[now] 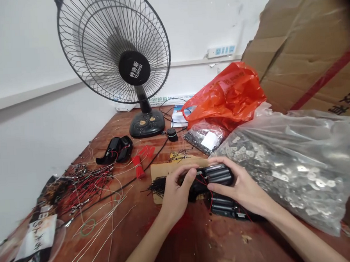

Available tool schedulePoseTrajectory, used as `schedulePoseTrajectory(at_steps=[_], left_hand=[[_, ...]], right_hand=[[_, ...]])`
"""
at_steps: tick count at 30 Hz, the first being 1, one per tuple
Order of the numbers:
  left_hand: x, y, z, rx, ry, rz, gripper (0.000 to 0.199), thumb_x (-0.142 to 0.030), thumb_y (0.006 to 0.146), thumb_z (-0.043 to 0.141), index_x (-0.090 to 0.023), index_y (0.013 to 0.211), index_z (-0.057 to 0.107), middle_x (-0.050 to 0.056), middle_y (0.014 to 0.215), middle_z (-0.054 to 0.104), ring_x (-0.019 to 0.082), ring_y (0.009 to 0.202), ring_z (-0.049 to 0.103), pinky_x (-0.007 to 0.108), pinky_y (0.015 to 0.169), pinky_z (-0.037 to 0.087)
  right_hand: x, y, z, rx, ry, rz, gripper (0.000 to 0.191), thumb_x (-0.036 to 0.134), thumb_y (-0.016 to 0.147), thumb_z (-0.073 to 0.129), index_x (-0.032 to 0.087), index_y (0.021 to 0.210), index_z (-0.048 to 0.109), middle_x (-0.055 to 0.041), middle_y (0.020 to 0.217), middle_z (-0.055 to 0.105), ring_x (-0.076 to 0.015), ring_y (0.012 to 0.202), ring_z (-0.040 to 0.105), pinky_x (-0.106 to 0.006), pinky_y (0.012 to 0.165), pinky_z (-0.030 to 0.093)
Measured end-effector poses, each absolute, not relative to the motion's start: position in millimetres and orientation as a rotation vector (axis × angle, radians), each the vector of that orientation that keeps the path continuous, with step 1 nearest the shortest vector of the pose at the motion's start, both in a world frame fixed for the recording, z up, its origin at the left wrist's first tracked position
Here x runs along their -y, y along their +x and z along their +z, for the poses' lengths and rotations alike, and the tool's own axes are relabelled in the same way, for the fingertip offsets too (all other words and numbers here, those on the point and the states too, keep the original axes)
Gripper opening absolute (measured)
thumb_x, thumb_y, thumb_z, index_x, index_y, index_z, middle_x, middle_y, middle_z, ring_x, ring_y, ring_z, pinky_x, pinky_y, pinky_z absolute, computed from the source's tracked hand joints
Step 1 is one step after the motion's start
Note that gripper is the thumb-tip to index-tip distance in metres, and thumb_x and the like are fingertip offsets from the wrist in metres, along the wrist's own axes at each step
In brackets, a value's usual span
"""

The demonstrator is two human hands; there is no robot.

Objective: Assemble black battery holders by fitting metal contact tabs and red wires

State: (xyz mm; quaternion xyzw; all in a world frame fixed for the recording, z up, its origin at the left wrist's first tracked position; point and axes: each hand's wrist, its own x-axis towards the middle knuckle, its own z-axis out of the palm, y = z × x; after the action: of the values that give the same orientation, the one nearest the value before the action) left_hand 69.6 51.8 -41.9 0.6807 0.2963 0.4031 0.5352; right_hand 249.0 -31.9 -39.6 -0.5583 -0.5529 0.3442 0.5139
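Both my hands hold a black plastic battery holder (216,174) with red and black wires just above the wooden table (180,240). My right hand (239,186) grips its right end from below and behind. My left hand (176,189) pinches its left end, thumb on top. More black battery holders (226,208) lie on the table right under my right hand. A bundle of thin black wires (156,185) rests on a piece of brown cardboard (165,170) beside my left hand.
A black table fan (120,51) stands at the back. A large clear bag of metal pieces (296,160) fills the right, with an orange bag (226,95) and cardboard box (311,49) behind. Red and white wires (86,186) and two black holders (115,149) lie left.
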Motion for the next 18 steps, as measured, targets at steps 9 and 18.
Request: schedulePoseTrajectory(at_steps=[9, 18], left_hand=[[-45.3, 69.1, -45.4, -0.766, 1.645, 0.999, 0.03, -0.041, 0.096, 0.055, -0.018, 0.098, 0.073, 0.004, 0.098, 0.073, 0.017, 0.093, 0.066, 0.024, 0.084, 0.047], [-43.1, 64.7, -43.0, -0.682, 1.72, 1.016, 0.028, -0.031, 0.09, 0.066, -0.023, 0.116, 0.062, 0.002, 0.115, 0.067, 0.016, 0.108, 0.061, 0.026, 0.097, 0.044]], right_hand=[[32.9, 242.3, -48.6, 1.282, -1.346, 0.825, 0.041, 0.028, 0.077, 0.079, 0.024, 0.111, 0.057, 0.0004, 0.102, 0.062, -0.0143, 0.088, 0.058, -0.027, 0.081, 0.049], [36.7, 239.8, -43.5, 1.113, -1.136, 0.944, 0.032, 0.032, 0.088, 0.071, 0.027, 0.117, 0.058, -0.0014, 0.112, 0.058, -0.0164, 0.1, 0.059, -0.031, 0.084, 0.058]])
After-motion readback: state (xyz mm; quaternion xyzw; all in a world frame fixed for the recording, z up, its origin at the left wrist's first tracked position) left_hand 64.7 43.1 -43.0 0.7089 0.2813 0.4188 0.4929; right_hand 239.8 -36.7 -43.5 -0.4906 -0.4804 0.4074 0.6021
